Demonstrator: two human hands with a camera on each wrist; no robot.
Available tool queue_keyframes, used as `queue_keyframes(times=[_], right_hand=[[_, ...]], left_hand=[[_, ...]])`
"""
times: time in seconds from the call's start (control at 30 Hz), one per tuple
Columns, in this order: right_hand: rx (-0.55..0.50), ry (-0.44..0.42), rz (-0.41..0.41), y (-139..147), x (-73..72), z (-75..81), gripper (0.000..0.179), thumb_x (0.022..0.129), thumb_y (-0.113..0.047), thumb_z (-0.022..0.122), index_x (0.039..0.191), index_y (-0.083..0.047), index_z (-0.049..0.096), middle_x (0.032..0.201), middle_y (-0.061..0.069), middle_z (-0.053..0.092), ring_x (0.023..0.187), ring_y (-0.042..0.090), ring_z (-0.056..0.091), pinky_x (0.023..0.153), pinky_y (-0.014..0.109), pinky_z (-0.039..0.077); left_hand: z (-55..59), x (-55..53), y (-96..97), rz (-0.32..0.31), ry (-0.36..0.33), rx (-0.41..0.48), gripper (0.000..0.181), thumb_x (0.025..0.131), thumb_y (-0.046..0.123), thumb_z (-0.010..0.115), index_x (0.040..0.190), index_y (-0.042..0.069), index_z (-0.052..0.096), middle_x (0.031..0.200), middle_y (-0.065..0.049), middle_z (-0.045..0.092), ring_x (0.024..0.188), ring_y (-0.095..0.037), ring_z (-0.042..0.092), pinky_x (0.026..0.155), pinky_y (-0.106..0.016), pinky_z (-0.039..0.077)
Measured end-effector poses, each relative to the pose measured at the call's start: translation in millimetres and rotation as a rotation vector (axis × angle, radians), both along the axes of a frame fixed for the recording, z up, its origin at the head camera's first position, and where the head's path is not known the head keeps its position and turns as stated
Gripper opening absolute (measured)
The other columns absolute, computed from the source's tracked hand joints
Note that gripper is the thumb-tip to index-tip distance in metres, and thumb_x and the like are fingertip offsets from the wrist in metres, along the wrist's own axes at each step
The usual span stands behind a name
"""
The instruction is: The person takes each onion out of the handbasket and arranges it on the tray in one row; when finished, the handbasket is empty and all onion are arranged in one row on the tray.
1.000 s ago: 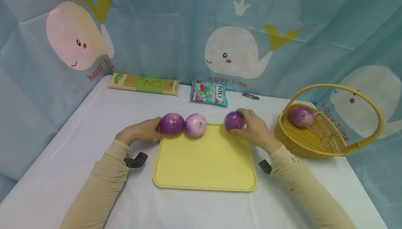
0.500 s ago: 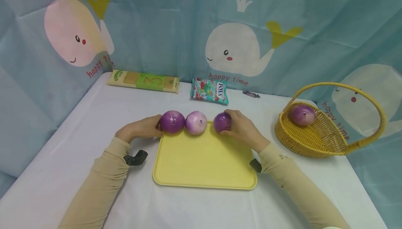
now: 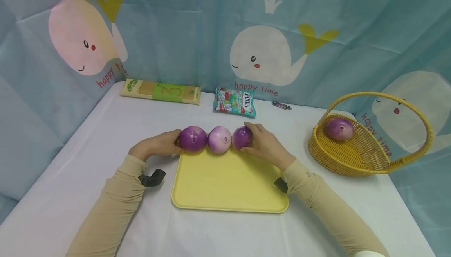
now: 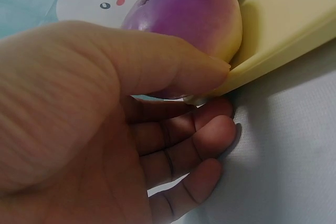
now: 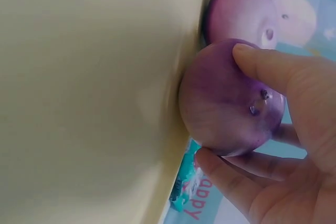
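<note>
Right hand [image 3: 266, 146] pinching a dark onion [image 3: 241, 137], beside a pale onion [image 3: 219, 139] and a purple onion [image 3: 193, 139], along the far edge of a yellow tray [image 3: 229, 184], left hand [image 3: 158, 144] at its corner, what it pinches unclear

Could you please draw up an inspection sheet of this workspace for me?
Surface: white cloth-covered tabletop.
Job items: yellow tray; side by side along its far edge, left fruit, middle fruit and right fruit, all round and purple, the middle one palest; wicker basket at the right, with a fourth fruit inside.
Clutter: noodle packet, FOX'S candy bag and wrapped candy near the back edge.
Grips: left grip at the tray's far left corner beside the left fruit, exact contact unclear; right grip holds the right fruit.
Cables: nothing seen.
Surroundings: blue curtain with whale prints and "happy time" lettering.
</note>
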State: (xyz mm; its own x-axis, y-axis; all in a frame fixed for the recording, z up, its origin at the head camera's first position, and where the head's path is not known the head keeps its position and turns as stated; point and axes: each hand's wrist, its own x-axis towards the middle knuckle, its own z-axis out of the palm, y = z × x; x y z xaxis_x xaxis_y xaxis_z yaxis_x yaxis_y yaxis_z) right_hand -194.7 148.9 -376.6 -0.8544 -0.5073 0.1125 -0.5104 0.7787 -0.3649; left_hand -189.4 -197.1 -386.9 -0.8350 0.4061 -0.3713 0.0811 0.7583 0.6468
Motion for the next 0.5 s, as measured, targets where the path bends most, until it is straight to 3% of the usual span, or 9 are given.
queue_keyframes(times=[0.2,0.5], right_hand=[[-0.001,0.014,0.015,1.0,0.0,-1.2,0.083,0.079,-0.034,0.080,0.145,-0.006,0.039,0.133,0.020,0.053,0.116,0.035,0.061,0.097,0.047,0.052],[0.011,0.007,0.016,1.3,0.6,-0.5,0.085,0.078,-0.035,0.081,0.147,-0.007,0.038,0.134,0.019,0.052,0.116,0.035,0.061,0.096,0.048,0.052]], left_hand=[[-1.2,-0.4,-0.1,0.003,0.001,-0.001,0.050,0.084,0.017,0.066,0.127,-0.002,0.046,0.100,-0.012,0.059,0.085,-0.020,0.055,0.080,-0.035,0.048],[-1.7,-0.6,-0.3,0.003,0.005,0.006,0.050,0.083,0.017,0.066,0.125,-0.002,0.047,0.099,-0.011,0.058,0.084,-0.020,0.055,0.078,-0.033,0.047]])
